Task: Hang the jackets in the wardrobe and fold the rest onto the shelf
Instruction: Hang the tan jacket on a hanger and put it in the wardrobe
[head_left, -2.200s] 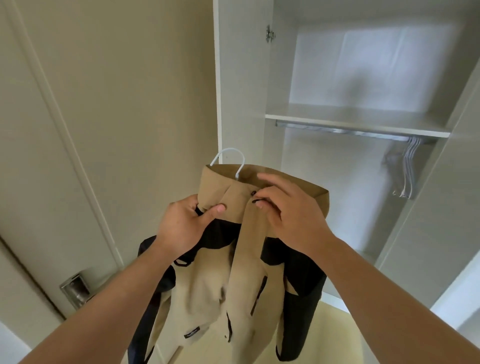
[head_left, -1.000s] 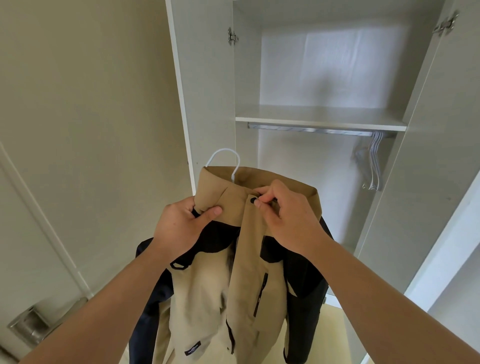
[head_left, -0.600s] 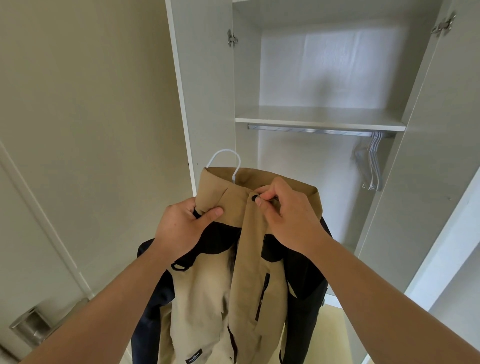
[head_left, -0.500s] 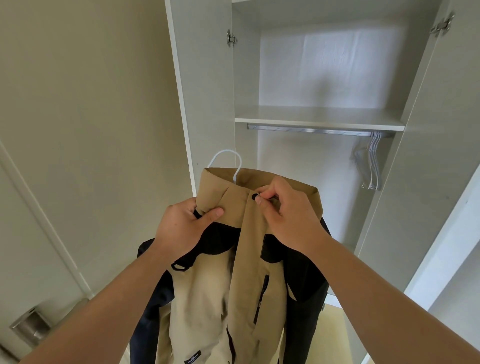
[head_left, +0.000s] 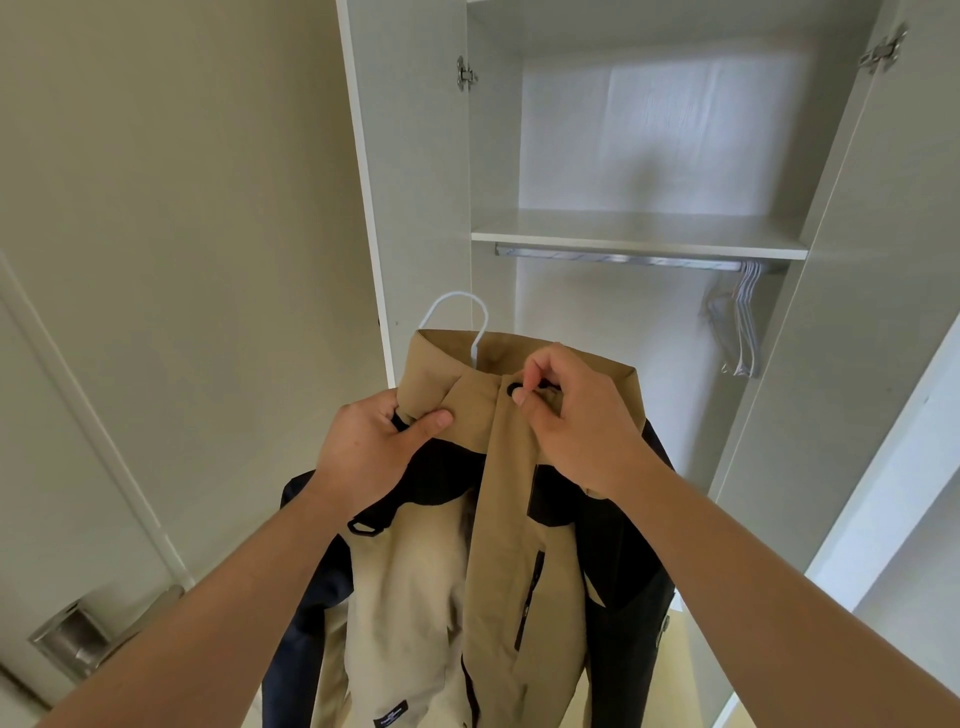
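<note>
At jacket collar: left fingers around fabric, right fingers on snap.

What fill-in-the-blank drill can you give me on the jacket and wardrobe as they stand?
The left hand grips the tan jacket by its ____.
The hanger hook above the jacket is coloured ____.
Spare hangers hang at the rail's ____ end.
Missing: collar; white; right.
</note>
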